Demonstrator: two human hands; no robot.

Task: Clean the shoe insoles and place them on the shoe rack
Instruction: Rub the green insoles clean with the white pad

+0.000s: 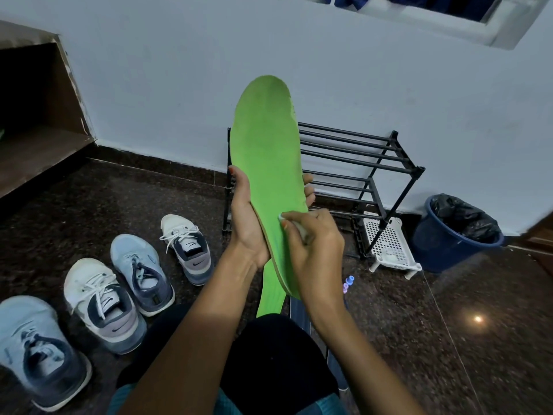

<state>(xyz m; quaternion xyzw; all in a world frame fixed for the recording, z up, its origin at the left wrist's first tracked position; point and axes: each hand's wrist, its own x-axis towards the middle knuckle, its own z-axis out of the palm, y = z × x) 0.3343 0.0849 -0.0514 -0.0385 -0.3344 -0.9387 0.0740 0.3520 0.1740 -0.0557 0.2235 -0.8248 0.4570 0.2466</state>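
Note:
A long green insole (264, 151) stands upright in front of me, toe end up. My left hand (248, 217) grips it from behind at its lower half, thumb on the left edge and fingertips showing past the right edge. My right hand (314, 250) holds a small white wipe (296, 224) and presses it on the insole's lower right side. A second green insole (270, 298) lies below, partly hidden by my hands and knee. The black shoe rack (359, 163) stands against the wall behind the insole, its bars bare.
Several sneakers (103, 301) sit in a row on the dark floor at left. A white perforated basket (389, 244) and a blue bin (449, 235) with a black liner stand right of the rack. A small bottle (347, 283) lies near my right wrist. Steps rise at far left.

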